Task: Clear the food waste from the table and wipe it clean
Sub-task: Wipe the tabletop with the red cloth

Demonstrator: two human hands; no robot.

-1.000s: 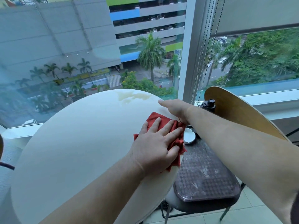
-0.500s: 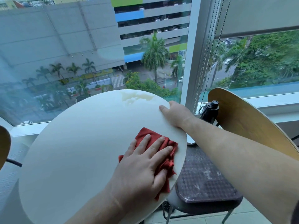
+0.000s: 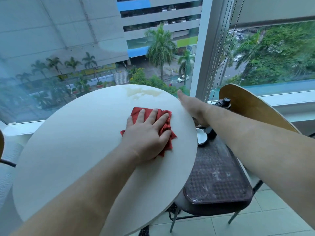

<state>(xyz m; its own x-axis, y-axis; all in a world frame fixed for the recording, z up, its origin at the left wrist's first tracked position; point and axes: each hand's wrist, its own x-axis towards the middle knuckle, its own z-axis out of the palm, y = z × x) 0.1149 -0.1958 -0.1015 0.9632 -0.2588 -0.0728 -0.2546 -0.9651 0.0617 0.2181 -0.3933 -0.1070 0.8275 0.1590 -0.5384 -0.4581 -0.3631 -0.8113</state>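
The fingers (image 3: 154, 114) of the left hand (image 3: 146, 133) lie spread and flat, pressing down on a red cloth (image 3: 163, 123). The palm covers the near part of the cloth, and crumpled red folds stick out past the fingertips and along the hand's right side. The cloth lies on the round white table (image 3: 76, 150), toward its right edge and somewhat past the middle toward the far edge.

The right hand (image 3: 192, 108) sits at the table's right rim, a little beyond the cloth. Its thumb points toward the far edge along the rim; the other fingers drop below the tabletop and are hidden, so whether they curl around the rim cannot be told.

Near the far edge of the table a pale yellowish stain (image 3: 141, 92) spreads across the surface, apart from the cloth.

Just beside the table's right edge stands a chair (image 3: 255, 108) with a curved wooden back. On its seat lies a dark tray (image 3: 216, 178) with pale specks and smears. At the tray's far end sit a small white dish (image 3: 201, 137) and a dark object (image 3: 223, 102), too obscured by the forearm to identify.
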